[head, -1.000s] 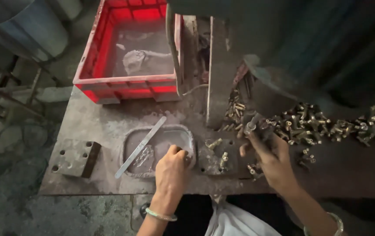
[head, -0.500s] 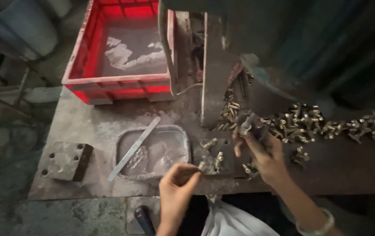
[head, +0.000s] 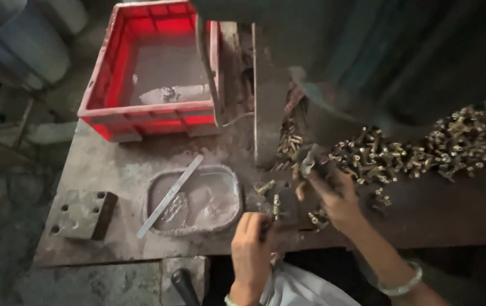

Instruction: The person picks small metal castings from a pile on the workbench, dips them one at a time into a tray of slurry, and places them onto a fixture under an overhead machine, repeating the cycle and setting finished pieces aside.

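the left hand [head: 251,249] pinches a small brass fitting [head: 276,205] upright on the surface [head: 118,164] beside the shallow tray [head: 193,198], best kept square, while the right hand [head: 333,192] clasps another at the heap [head: 424,150].

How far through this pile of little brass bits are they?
Hard to say what is done: the red crate looks nearly bare. In hand: the left hand pinches a small brass part, while the right hand is among loose ones. Left: a big heap of brass parts on the bench.
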